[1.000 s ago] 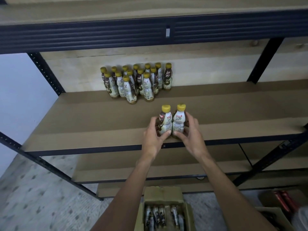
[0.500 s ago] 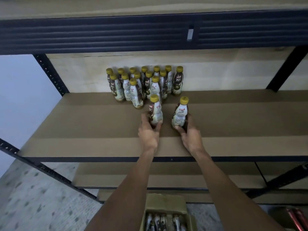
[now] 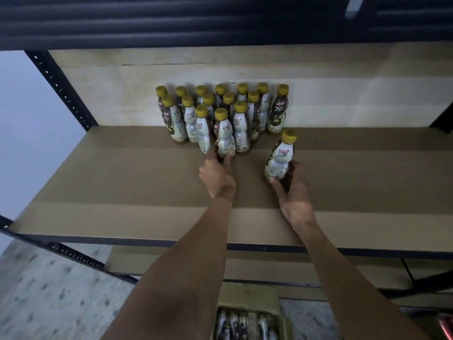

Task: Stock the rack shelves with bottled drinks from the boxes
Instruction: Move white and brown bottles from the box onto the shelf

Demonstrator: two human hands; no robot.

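Note:
Several yellow-capped bottled drinks (image 3: 278, 109) stand grouped at the back of the brown rack shelf (image 3: 122, 182). My left hand (image 3: 217, 175) grips the base of one bottle (image 3: 224, 136), which stands at the front of that group, touching its neighbours. My right hand (image 3: 293, 192) holds a second bottle (image 3: 280, 158) by its lower part, tilted slightly, to the right of the group and apart from it. An open cardboard box (image 3: 247, 298) with more bottles lying inside sits on the floor below.
A dark metal beam (image 3: 196, 20) of the upper shelf runs overhead. Black uprights (image 3: 61, 89) frame the rack at left. A lower shelf (image 3: 171, 263) lies beneath. The speckled floor (image 3: 49, 303) spreads at lower left. Something red (image 3: 446, 322) shows at the far right edge.
Both hands carried their bottles from the shelf's front toward the back. The left bottle now meets the group; the right bottle has moved back and to the right.

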